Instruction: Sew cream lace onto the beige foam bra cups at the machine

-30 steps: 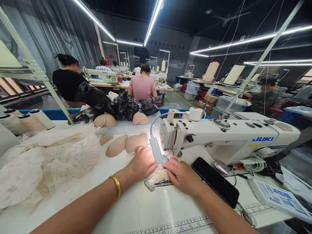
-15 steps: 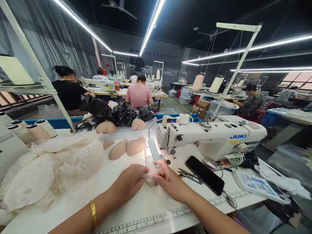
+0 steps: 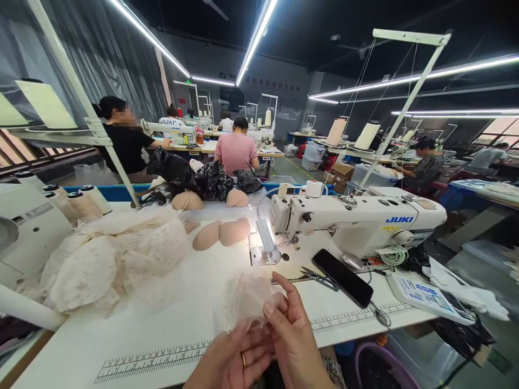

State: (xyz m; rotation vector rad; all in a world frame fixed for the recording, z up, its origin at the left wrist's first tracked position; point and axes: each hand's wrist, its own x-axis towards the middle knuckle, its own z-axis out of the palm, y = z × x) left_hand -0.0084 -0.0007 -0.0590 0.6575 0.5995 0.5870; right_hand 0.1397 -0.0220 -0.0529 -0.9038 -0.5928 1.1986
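My right hand (image 3: 292, 327) pinches a small piece of sheer pale lace fabric (image 3: 249, 297) between thumb and fingers, its index finger raised. Below it, my left hand (image 3: 239, 356) is turned palm up, fingers curled and a ring showing, with its thumb at the lower edge of the lace; part of its grip is hidden. The lace hangs just in front of the white sewing machine (image 3: 357, 221), near the lit needle plate (image 3: 259, 256). Two beige foam cups (image 3: 221, 234) lie behind the lace on the table (image 3: 162, 324).
A heap of cream lace (image 3: 117, 254) covers the table's left side. Right of my hands lie scissors (image 3: 320, 278), a black phone (image 3: 343, 278) and a white-blue box (image 3: 430, 300). Black plastic bags (image 3: 211, 181) sit behind. Co-workers sit at machines farther off.
Both hands have come down towards me, away from the needle area. My left hand has turned palm up. The lace, bunched between the fingers before, is now spread out. The view has shifted.
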